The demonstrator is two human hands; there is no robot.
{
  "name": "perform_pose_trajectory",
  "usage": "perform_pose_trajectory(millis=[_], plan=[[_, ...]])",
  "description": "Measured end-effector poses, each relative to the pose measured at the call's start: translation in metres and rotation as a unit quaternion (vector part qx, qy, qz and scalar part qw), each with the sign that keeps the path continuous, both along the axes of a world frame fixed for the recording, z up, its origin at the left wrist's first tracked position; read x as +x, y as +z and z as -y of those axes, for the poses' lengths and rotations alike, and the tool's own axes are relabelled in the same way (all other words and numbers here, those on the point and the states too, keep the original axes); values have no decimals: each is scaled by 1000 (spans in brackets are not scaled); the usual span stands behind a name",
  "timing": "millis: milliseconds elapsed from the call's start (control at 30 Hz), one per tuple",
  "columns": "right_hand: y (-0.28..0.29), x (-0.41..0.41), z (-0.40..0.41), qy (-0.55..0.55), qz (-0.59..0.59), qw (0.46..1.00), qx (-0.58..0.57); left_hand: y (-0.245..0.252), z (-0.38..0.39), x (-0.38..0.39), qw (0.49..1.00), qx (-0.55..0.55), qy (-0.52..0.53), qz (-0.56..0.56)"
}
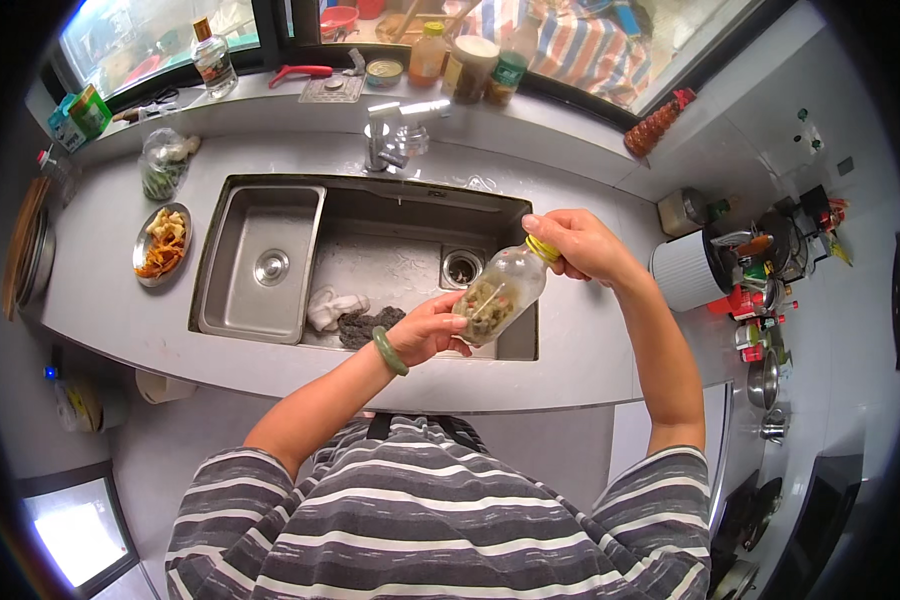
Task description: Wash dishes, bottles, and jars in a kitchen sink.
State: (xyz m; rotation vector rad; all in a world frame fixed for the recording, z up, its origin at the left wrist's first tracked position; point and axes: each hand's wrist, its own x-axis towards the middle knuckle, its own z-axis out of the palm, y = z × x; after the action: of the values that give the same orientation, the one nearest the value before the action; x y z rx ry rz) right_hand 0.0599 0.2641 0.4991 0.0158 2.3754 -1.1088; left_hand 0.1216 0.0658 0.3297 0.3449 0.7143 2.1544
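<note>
A clear glass jar (506,289) with greenish-brown contents is tilted above the right part of the steel sink (390,240). My left hand (433,328), a green bangle at its wrist, supports the jar's base. Around the yellow lid (543,249) at the upper right end, the fingers of my right hand (581,244) are closed. Whether the lid is loose or tight cannot be told. Beneath my left forearm, a dark scouring pad (367,324) and a white cloth (337,306) lie in the basin.
A smaller steel basin (259,262) sits at the sink's left. The chrome faucet (379,142) stands behind. An oval plate of food (163,245) and a plastic bag of greens (165,161) are on the left counter. Bottles and jars (471,67) line the sill; a white ribbed container (686,271) stands right.
</note>
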Motion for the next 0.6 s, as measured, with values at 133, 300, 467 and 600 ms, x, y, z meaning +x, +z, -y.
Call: perform_pose_trajectory(millis=[133,300,467,600], plan=[[14,18,22,9,-16,1000,-16,1,18,3,999,23,-23,-3],[25,30,43,32,-46,998,-37,3,36,2,998,50,-46,-15],[29,39,59,60,-109,990,-63,5,48,0,998,52,-30,-26],[27,36,58,22,-101,993,-57,7,54,-2,997,69,-36,-15]])
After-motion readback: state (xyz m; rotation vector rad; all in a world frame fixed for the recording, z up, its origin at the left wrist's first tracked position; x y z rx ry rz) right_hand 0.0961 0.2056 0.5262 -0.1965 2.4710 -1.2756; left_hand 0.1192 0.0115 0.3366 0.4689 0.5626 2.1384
